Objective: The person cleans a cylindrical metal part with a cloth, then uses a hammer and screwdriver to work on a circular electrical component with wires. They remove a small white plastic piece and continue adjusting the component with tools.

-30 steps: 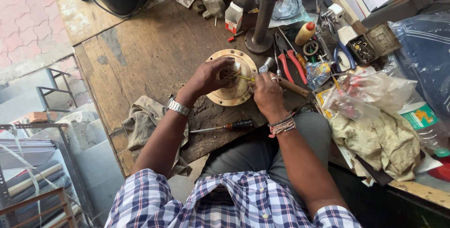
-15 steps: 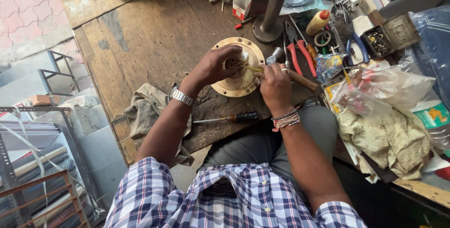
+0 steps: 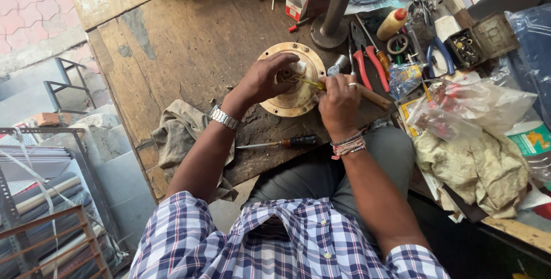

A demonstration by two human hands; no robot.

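While the person leans over the worn wooden bench point(image 3: 189, 32), both hands meet at a round brass-coloured disc point(image 3: 287, 102) that lies flat on the boards just ahead of the lap, its ring of bolt holes facing up. The left hand point(image 3: 265, 78) is curled over the disc's middle, fingers bent around a small pale bundle of wire at the hub; that looks like a steadying grip, pinning the part so it cannot turn. The right hand point(image 3: 338, 102) is clenched around a wooden-handled tool point(image 3: 374, 98) whose yellowish tip runs toward the hub, the handle sticking out to the right, a hold that would let the wrist lever or push with some force. A black-handled screwdriver point(image 3: 284, 142) lies near the bench edge, just below the disc and apart from both hands, close enough to grab. Red-handled pliers point(image 3: 367, 61) and a yellow bottle with a red cap point(image 3: 392, 24) sit beyond the right hand, beside the flared base of a grey metal post point(image 3: 333, 24). A dirty rag point(image 3: 178, 135) hangs off the bench edge by the left forearm, handy for wiping. Crumpled cloth and clear plastic bags point(image 3: 476, 112) are heaped well off to the right, away from the working patch.
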